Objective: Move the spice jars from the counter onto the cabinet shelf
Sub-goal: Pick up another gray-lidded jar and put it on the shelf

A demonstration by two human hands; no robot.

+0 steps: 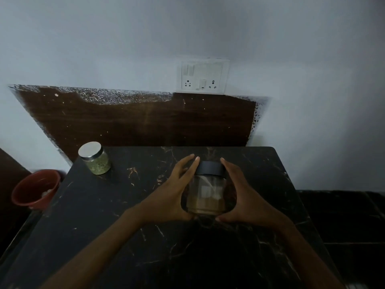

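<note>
A clear glass jar with a black lid (207,188) and brown powder at its bottom stands on the black marble counter (125,226), near the middle. My left hand (173,192) presses against its left side and my right hand (243,195) against its right side, thumbs meeting under the front of the jar. A second jar with a silver lid (94,158) holds greenish spice and stands alone at the counter's far left corner. No cabinet shelf is in view.
A red bucket (34,189) sits on the floor left of the counter. A white switch and socket plate (203,76) is on the wall behind, above a dark wooden panel (135,122). Dark floor tiles lie to the right.
</note>
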